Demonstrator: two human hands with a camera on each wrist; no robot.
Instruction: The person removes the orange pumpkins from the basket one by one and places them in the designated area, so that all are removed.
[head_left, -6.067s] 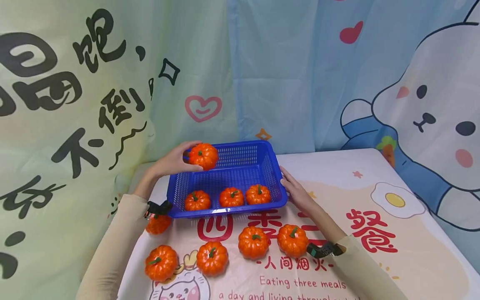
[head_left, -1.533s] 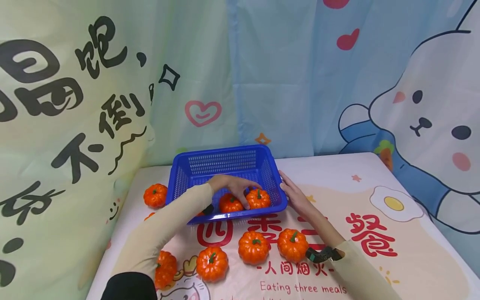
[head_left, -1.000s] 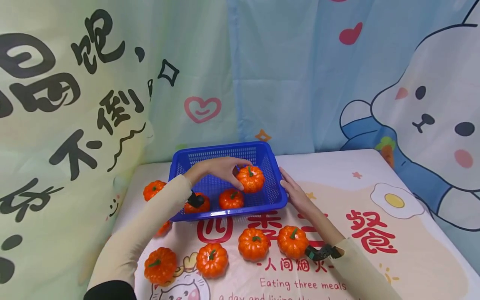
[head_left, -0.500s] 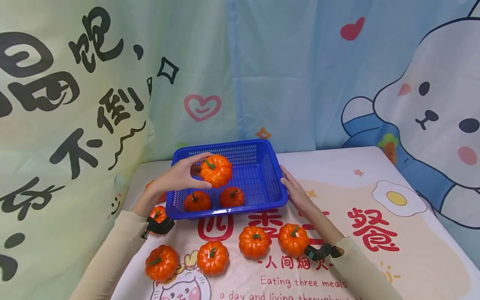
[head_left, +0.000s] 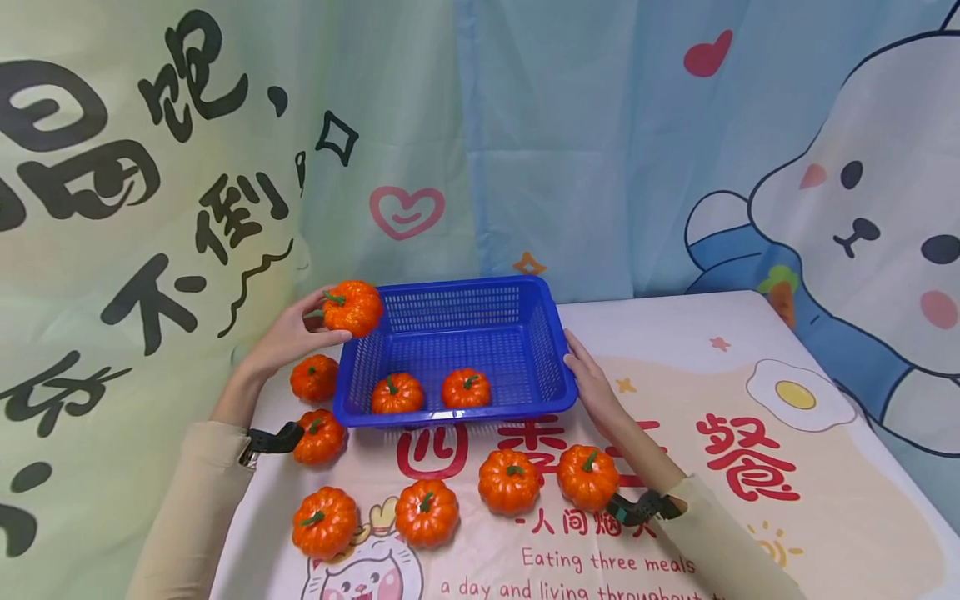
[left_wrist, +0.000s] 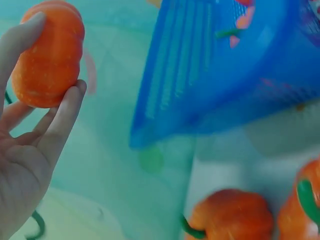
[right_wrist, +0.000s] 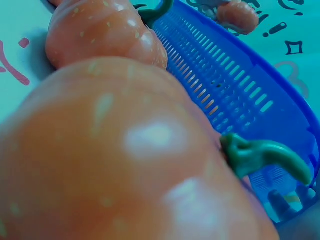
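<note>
My left hand [head_left: 288, 333] holds a small orange pumpkin [head_left: 352, 308] with a green stem, up by the back left corner of a blue plastic basket [head_left: 456, 420]. In the left wrist view, thumb and fingers grip that pumpkin [left_wrist: 50, 60] from opposite sides, off to the left of the basket [left_wrist: 200, 110]. Two more pumpkins lie inside along the near wall, a left one [head_left: 397, 393] and a middle one [head_left: 466, 388]. My right hand [head_left: 596, 383] rests its extended fingers against the basket's right outer side. A large pumpkin [right_wrist: 115, 150] blocks much of the right wrist view.
Left of the basket sit two pumpkins, one at the back [head_left: 314, 378] and one nearer [head_left: 320, 437]. Several more form a row in front, from a left one [head_left: 326, 523] to a right one [head_left: 588, 477] beside my right wrist. A printed cloth [head_left: 750, 533] covers the table; curtains [head_left: 555, 167] hang behind.
One pumpkin went from my left hand to the table left of the basket. My left hand then lifted the basket's right pumpkin and carried it leftward. My right hand stayed at the basket.
</note>
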